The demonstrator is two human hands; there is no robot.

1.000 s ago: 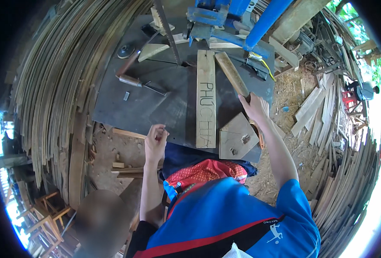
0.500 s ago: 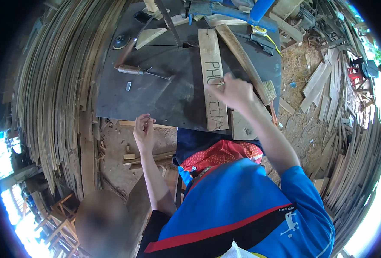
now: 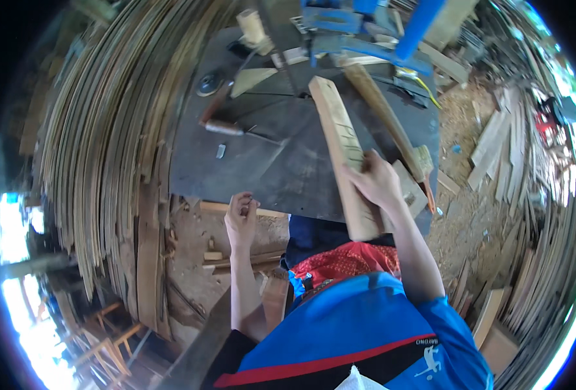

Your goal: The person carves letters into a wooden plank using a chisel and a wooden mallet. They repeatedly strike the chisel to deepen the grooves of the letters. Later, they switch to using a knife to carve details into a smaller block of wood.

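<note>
- Right hand (image 3: pixel 374 182), centre right: grip clamped around a long pale wooden plank (image 3: pixel 340 149) lying on the dark flat counter (image 3: pixel 268 169).
- Left hand (image 3: pixel 241 214), at the counter's near edge: fingers curled together; whether it holds anything cannot be told.
- Open counter surface lies between both hands.

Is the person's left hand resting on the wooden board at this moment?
No, the left hand is curled at the near edge of the dark table, apart from the board, which only the right hand touches.
</note>
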